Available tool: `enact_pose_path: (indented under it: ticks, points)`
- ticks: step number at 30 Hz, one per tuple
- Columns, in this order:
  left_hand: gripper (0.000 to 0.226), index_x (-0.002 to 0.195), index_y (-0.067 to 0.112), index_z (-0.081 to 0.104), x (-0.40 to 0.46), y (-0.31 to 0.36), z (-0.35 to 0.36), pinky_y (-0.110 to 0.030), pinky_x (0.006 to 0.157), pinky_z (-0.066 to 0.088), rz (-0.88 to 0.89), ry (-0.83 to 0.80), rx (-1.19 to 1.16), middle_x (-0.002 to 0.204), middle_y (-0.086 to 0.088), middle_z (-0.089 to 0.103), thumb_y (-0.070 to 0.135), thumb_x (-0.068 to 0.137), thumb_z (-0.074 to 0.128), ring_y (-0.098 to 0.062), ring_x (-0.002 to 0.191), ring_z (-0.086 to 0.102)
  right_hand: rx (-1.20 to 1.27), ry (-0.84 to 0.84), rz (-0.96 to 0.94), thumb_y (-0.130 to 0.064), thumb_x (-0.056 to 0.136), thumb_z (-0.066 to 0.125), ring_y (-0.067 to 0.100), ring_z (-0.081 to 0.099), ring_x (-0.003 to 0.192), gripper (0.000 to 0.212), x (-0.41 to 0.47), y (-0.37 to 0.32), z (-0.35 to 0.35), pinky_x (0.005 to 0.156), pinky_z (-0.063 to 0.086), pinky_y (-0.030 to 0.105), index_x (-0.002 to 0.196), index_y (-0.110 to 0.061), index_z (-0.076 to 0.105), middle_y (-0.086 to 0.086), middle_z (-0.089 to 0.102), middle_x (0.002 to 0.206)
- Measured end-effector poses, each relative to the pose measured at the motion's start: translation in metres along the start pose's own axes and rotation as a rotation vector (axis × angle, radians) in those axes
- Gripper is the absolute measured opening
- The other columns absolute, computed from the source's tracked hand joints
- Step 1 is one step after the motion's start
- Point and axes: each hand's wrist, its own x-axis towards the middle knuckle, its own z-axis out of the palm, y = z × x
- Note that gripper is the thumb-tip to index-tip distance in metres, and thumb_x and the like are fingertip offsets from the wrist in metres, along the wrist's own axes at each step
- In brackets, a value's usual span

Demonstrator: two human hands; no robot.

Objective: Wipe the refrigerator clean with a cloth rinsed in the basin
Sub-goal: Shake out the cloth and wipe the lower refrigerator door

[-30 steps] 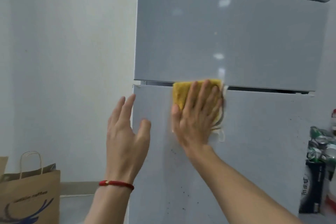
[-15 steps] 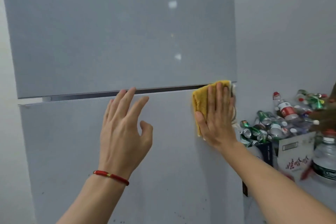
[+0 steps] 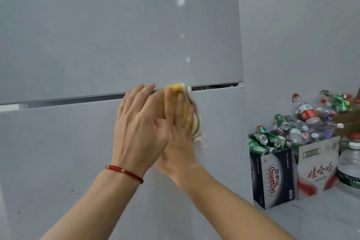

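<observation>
Yellow cloth, one piece with pale frayed edges, lies flat against the grey refrigerator, right at the dark gap between two of its door panels. I count two hands. My right hand presses the cloth to the door with straight, flat fingers. My left hand is open too, fingers extended and close together, overlapping the right hand's thumb side; I cannot tell whether it touches the door. A red string bracelet circles the left wrist. To the right, on a pale surface, stand two cardboard boxes — a dark box filled with crushed green cans, and a white box heaped with empty plastic bottles. One large clear bottle stands just beside the white box.
</observation>
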Motion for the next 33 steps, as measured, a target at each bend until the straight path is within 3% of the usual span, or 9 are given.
enact_pose_path:
  ticks: [2,4,8,13,21,23,25,30,33]
  points:
    - [0.060,0.131,0.010,0.065,-0.003,0.007,0.004,-0.051,0.114,0.038,0.030,-0.005,0.000,0.144,-0.006,0.058,0.007,0.073,0.051,-0.029,0.141,0.045,-0.009,-0.032,-0.335,-0.050,0.098,0.050,0.034,0.003,0.160,0.085,0.013,0.037,-0.012,0.124,0.015,0.063,0.166,-0.018,0.011,0.012,0.008,0.173]
    - [0.059,0.130,0.010,0.064,-0.007,0.003,0.004,-0.051,0.114,0.038,0.085,-0.036,0.034,0.143,-0.006,0.058,0.005,0.072,0.053,-0.030,0.141,0.046,-0.055,-0.034,-0.402,-0.057,0.097,0.048,0.035,0.007,0.160,0.082,0.018,0.092,-0.019,0.123,0.016,0.065,0.165,-0.020,0.022,0.013,0.015,0.172]
    - [0.059,0.130,0.010,0.065,-0.004,-0.021,-0.009,-0.053,0.115,0.038,0.100,-0.071,0.148,0.144,-0.008,0.057,0.006,0.072,0.053,-0.031,0.140,0.046,-0.084,0.042,0.196,-0.062,0.101,0.026,0.041,-0.001,0.159,0.083,-0.003,0.167,-0.017,0.124,0.012,0.065,0.166,-0.013,0.012,0.019,0.003,0.173]
    - [0.060,0.130,0.008,0.065,0.002,-0.043,-0.026,-0.052,0.115,0.037,0.080,-0.034,0.216,0.143,-0.009,0.059,0.005,0.072,0.053,-0.033,0.139,0.048,0.026,0.051,0.658,-0.058,0.100,0.012,0.043,-0.007,0.158,0.080,0.028,0.115,-0.008,0.121,0.007,0.069,0.165,-0.014,-0.002,0.018,-0.007,0.172]
    - [0.055,0.126,0.008,0.067,0.002,-0.061,-0.053,-0.050,0.103,0.046,0.117,0.044,0.212,0.140,-0.011,0.057,0.006,0.072,0.055,-0.036,0.127,0.051,0.010,0.022,-0.169,-0.052,0.102,0.038,0.035,-0.006,0.160,0.071,0.068,-0.044,-0.006,0.124,0.002,0.065,0.165,-0.026,0.021,0.006,0.005,0.174]
    - [0.057,0.127,0.008,0.066,-0.008,-0.064,-0.056,-0.050,0.097,0.048,0.072,0.042,0.199,0.137,-0.011,0.055,0.007,0.071,0.056,-0.036,0.121,0.050,0.007,-0.001,-0.422,-0.051,0.103,0.041,0.032,0.002,0.161,0.064,0.059,-0.042,-0.007,0.125,0.005,0.064,0.162,-0.026,0.033,0.004,0.016,0.173]
    - [0.059,0.129,0.008,0.065,-0.025,-0.068,-0.059,-0.050,0.099,0.046,0.085,-0.015,0.239,0.136,-0.012,0.055,0.008,0.070,0.056,-0.038,0.123,0.051,-0.001,0.015,-0.456,-0.056,0.098,0.048,0.031,0.009,0.160,0.070,0.049,-0.002,-0.010,0.124,0.010,0.065,0.160,-0.027,0.036,0.004,0.021,0.172]
    - [0.059,0.129,0.007,0.065,-0.048,-0.107,-0.097,-0.048,0.109,0.039,0.241,-0.210,0.429,0.141,-0.014,0.055,0.008,0.071,0.055,-0.039,0.133,0.049,0.013,0.010,0.438,-0.062,0.100,0.017,0.036,-0.007,0.160,0.079,-0.003,0.131,-0.012,0.124,0.003,0.066,0.166,-0.024,0.000,0.011,-0.008,0.174]
    - [0.060,0.131,0.007,0.063,-0.054,-0.124,-0.116,-0.050,0.107,0.039,0.092,-0.190,0.410,0.143,-0.013,0.053,0.010,0.071,0.055,-0.038,0.133,0.046,0.170,-0.025,0.889,-0.063,0.099,0.014,0.032,-0.017,0.159,0.077,-0.026,0.133,-0.013,0.126,-0.004,0.063,0.163,-0.030,-0.014,0.005,-0.019,0.172]
